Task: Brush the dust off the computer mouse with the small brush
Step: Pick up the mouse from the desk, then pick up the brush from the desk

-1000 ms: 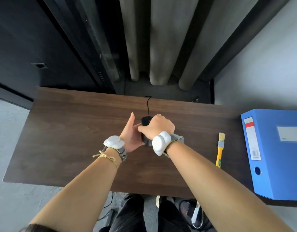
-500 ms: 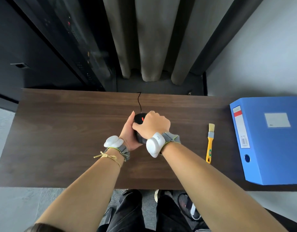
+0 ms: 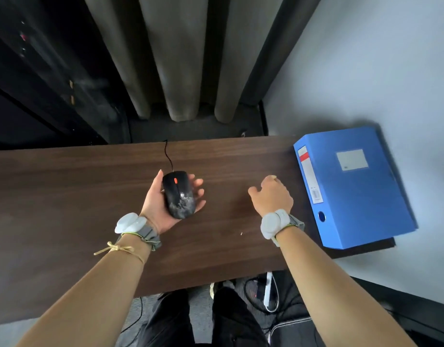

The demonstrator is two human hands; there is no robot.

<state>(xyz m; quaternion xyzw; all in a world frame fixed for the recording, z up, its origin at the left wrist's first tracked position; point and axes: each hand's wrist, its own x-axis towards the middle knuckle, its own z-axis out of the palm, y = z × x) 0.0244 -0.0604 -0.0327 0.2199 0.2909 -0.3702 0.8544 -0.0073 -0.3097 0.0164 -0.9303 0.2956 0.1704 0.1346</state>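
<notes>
My left hand (image 3: 153,207) lies palm up over the dark wooden table (image 3: 66,196) and cradles the black computer mouse (image 3: 178,196). The mouse has an orange wheel, and whitish dust covers its rear half. Its thin black cable (image 3: 169,154) runs off the far table edge. My right hand (image 3: 272,196) hovers low to the right, back up, fingers curled down. Only a pale tip of the small brush (image 3: 273,177) peeks out past its knuckles; the rest is hidden beneath the hand. Whether the fingers grip it does not show.
A blue lever-arch folder (image 3: 353,184) lies on the table's right end, close to my right hand. Beyond the far edge are grey curtains and a dark cabinet. Cables and a white power strip (image 3: 268,291) lie on the floor below the near edge.
My right hand has left the mouse and moved right, onto the spot where the brush lay. The left hand now holds the mouse alone, with its dusty top uncovered.
</notes>
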